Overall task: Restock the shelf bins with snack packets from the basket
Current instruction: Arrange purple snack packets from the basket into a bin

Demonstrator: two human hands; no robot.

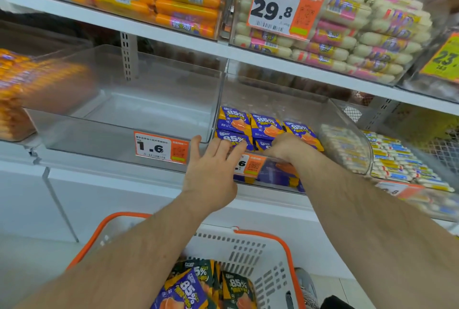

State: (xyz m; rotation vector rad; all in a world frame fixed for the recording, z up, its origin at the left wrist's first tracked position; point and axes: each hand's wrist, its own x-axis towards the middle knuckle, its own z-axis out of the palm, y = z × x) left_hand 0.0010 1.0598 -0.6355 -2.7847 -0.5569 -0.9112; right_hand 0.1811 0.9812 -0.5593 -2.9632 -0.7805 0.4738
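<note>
A white shelf [104,159] carries clear bins side by side: an empty bin [129,120] beside a bin [285,100] of purple snack packets [265,126].

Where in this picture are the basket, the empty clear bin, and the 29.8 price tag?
basket [250,254]: head view, on its white slotted back wall.
empty bin [119,144]: head view, on its clear front wall.
29.8 price tag [272,9]: head view, on the printed digits.
</note>
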